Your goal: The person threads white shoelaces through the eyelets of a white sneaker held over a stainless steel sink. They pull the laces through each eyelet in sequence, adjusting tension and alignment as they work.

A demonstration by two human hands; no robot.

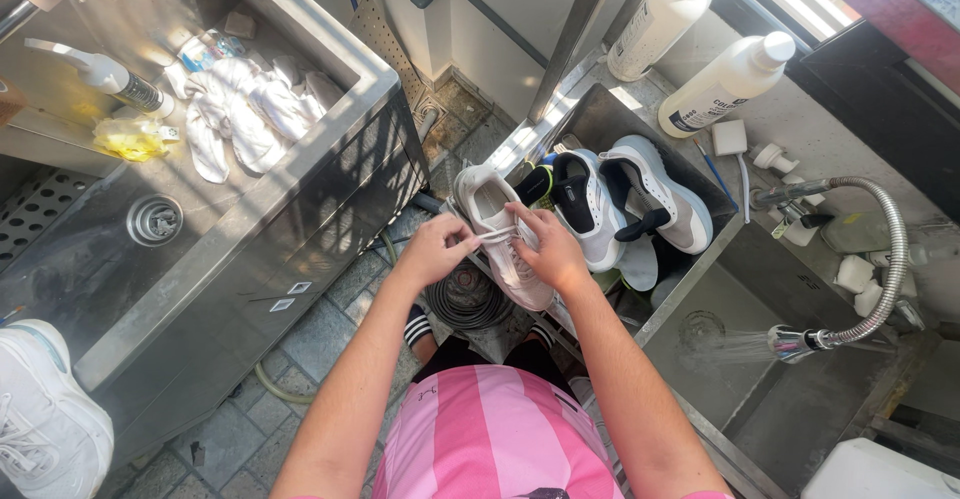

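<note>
A white sneaker (40, 414) lies at the far left. A steel sink (300, 174) holds white cloths (250, 104) and a spray bottle (110, 77). At centre, the left hand (432, 251) pinches a white lace of the pale sneaker (497, 221), which rests on the rim of the right-hand basin (690, 279). The right hand (553, 252) pinches the laces from the other side. Just beside it stand two black-and-white sneakers (625, 199). A flexible faucet (880, 259) sprays water at right.
</note>
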